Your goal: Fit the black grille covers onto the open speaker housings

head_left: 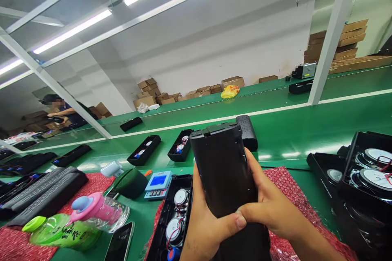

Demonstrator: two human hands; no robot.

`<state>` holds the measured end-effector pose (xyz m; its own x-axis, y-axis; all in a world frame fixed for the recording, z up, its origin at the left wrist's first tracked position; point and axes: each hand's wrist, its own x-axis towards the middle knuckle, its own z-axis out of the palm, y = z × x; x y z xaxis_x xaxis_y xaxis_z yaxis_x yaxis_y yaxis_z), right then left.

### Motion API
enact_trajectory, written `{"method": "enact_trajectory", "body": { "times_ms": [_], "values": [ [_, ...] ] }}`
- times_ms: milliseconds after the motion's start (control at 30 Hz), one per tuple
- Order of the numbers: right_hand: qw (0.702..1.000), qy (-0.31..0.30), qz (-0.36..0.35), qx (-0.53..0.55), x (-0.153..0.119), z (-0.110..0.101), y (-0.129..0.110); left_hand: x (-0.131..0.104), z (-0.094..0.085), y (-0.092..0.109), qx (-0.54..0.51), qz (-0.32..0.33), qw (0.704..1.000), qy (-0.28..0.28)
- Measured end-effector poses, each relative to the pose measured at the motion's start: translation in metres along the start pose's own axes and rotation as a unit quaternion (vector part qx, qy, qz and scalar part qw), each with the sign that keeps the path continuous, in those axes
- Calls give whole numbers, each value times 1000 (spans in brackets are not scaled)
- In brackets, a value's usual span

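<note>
A long black casing (225, 171) is held up in front of me, its top end tilted away. My left hand (205, 228) wraps round its left side and my right hand (266, 204) round its right side, with the thumbs meeting across the near face. Just left of it lies an open black shell (162, 228) with round silver speakers and red wires. A small blue-screened device (158, 185) sits beside that shell.
Red bubble wrap (284, 191), a green bottle (64, 230), a pink-lidded bottle (101, 212) and a phone (121, 242) lie nearby. Speaker housings (370, 171) stand at right. More shells (143, 149) rest beyond. A person (65, 112) works far left.
</note>
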<state>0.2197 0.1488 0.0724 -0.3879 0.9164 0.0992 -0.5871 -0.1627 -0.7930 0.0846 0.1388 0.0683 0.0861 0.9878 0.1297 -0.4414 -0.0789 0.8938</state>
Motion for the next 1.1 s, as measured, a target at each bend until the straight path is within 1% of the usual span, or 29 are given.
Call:
{"method": "enact_trajectory", "body": {
  "times_ms": [233,500,767,900,1100],
  "values": [
    [1000,-6,2,-5,0,-2,1,1,-3,0,15,5,1000,-20],
    [1000,-1,-4,-11,1,-2,2,2,-1,1,-11,7,1000,-25],
    [1000,-7,-3,-14,-1,-4,3,0,0,2,-7,-6,1000,-13],
    [1000,-10,-10,-17,-1,-3,4,0,-1,2,3,-5,1000,-11],
    [1000,-12,-3,-16,0,-1,1,0,-1,1,1,-6,1000,-9]
  ]
}}
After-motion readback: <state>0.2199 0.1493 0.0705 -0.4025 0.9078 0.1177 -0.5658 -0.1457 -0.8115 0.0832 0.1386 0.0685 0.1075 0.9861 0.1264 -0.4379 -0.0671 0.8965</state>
